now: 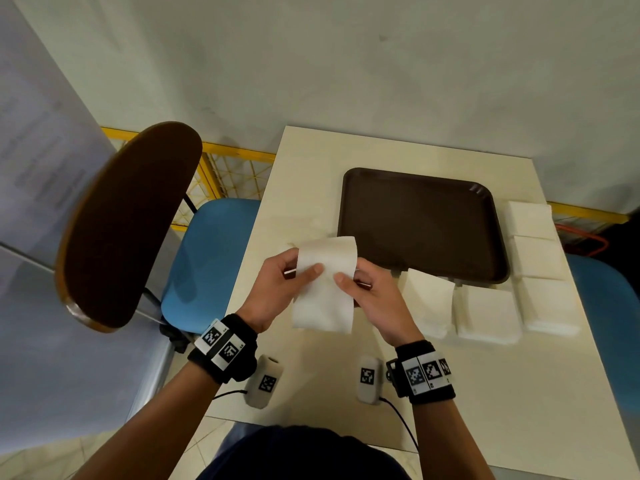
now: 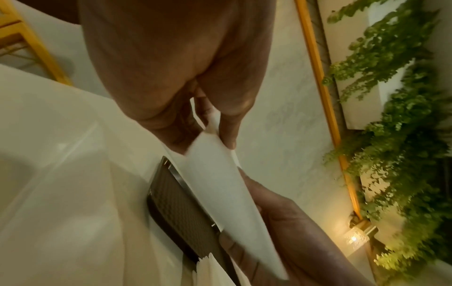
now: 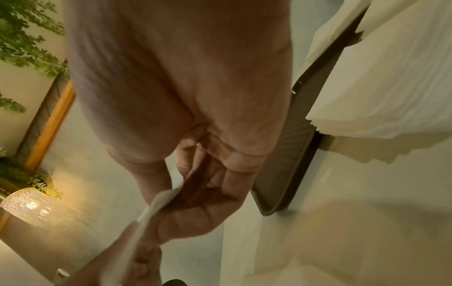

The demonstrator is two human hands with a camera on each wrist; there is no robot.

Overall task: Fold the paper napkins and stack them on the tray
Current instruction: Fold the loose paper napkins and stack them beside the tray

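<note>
Napkin (image 1: 325, 285) pinched by both hands above beige table (image 1: 304, 174), brown tray (image 1: 420, 223) beside

Brown-backed chair (image 1: 128, 223) with blue seat, yellow railing (image 1: 235, 168), green foliage (image 2: 401, 135), lit lamp (image 3: 26, 205)

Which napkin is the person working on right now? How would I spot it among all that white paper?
Start at the dark brown plastic tray on the cream table. Just off its near left corner, the left hand and right hand pinch one long white paper napkin. Unlike the flat white napkin stacks along the tray's near and right sides, it is held up and bent over.
</note>
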